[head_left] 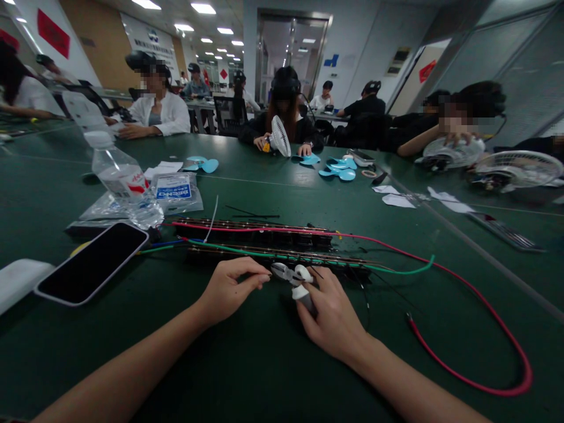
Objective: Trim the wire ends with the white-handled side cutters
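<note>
My right hand [333, 317] grips a pair of pliers [284, 272] with white and grey handles, the metal jaws pointing left. Facing those jaws, my left hand [225, 292] pinches thumb and fingers together; anything between them is too small to make out. Just beyond both hands lie two long dark strips, a far strip [251, 236] and a near strip [247, 255], side by side. A red cable [497, 288] runs along the far strip and loops round to the right. Along the near one lies a green wire [414, 271]. A white cable tie [212, 214] sticks up between them.
At left are a phone [94, 264], a white object [22, 282], a water bottle [121, 176] and a plastic bag [176, 191]. Blue fan blades [339, 170] and papers [399, 200] lie across the green table [247, 376]. Opposite, a person handles a white fan [281, 136].
</note>
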Action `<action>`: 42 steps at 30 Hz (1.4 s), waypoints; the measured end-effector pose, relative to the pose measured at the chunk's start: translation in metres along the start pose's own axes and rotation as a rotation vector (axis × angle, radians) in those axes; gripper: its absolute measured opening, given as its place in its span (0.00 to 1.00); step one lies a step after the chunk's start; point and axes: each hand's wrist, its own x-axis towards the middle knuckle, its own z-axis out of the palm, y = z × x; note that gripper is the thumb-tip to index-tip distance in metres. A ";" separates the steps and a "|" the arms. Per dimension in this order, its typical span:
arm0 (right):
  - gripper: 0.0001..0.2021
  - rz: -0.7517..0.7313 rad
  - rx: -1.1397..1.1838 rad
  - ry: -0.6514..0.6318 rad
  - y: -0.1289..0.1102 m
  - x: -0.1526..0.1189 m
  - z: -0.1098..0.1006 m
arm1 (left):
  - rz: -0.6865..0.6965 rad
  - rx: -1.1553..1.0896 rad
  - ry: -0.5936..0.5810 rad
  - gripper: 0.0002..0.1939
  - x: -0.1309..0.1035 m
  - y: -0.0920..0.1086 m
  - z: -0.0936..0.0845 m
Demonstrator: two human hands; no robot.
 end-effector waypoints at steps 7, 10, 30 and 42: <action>0.13 -0.033 -0.024 -0.051 0.000 -0.001 -0.002 | 0.011 -0.034 -0.009 0.07 0.001 0.003 0.000; 0.13 -0.034 -0.028 -0.058 -0.001 -0.001 -0.003 | 0.007 -0.047 -0.011 0.07 0.001 0.004 -0.001; 0.12 -0.050 -0.070 -0.056 0.000 -0.002 -0.001 | 0.006 -0.046 -0.012 0.08 0.001 0.003 0.000; 0.12 -0.045 -0.071 -0.061 0.000 -0.002 -0.002 | -0.003 -0.056 -0.010 0.07 0.000 0.002 0.000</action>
